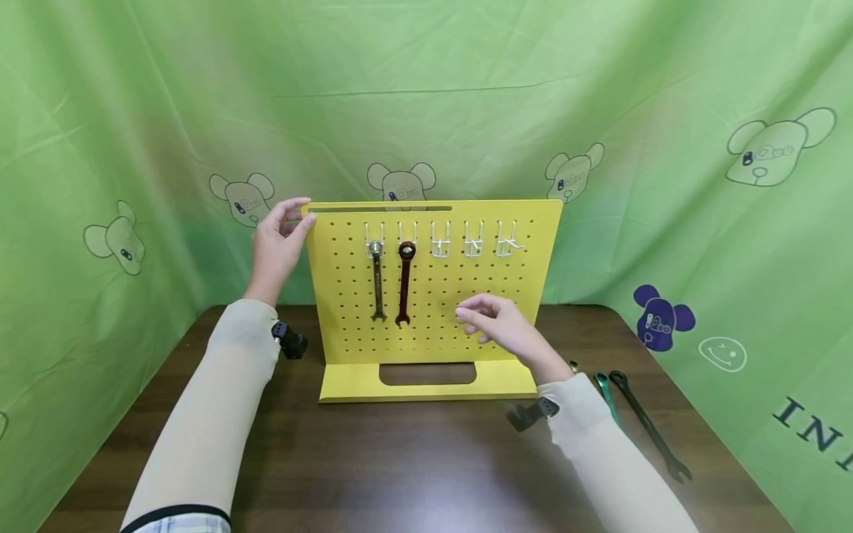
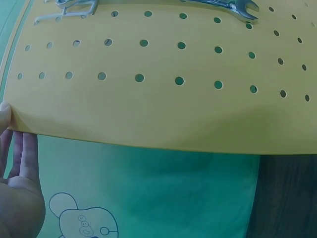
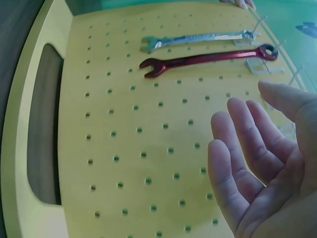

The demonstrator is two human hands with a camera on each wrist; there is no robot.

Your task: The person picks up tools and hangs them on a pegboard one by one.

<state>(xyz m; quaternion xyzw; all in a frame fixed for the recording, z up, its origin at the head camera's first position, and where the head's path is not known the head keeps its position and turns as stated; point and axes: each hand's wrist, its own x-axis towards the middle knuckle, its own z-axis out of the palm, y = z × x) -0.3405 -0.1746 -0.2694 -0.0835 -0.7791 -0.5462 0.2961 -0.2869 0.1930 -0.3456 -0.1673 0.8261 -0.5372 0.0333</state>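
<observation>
My left hand point(image 1: 276, 248) holds the upper left corner of a yellow pegboard point(image 1: 433, 337), thumb in front and the other fingers behind its edge. Two combination wrenches hang by their ring ends from white hooks on the board. One is a silver wrench point(image 1: 378, 285); to its right is a dark red wrench point(image 1: 404, 285), plainly red in the right wrist view. Before the board's lower right part, my right hand point(image 1: 503, 326) hovers with loosely bent fingers and nothing in it. The right wrist view shows its palm point(image 3: 277, 183) near the perforated face.
Bare white hooks point(image 1: 473, 240) line the board's upper right. On the brown table point(image 1: 400, 459), a green wrench point(image 1: 605, 392) and a long black wrench point(image 1: 649, 426) lie at the right, with another ring end point(image 1: 574, 366) partly hidden by my right arm. A green curtain point(image 1: 426, 111) surrounds the table.
</observation>
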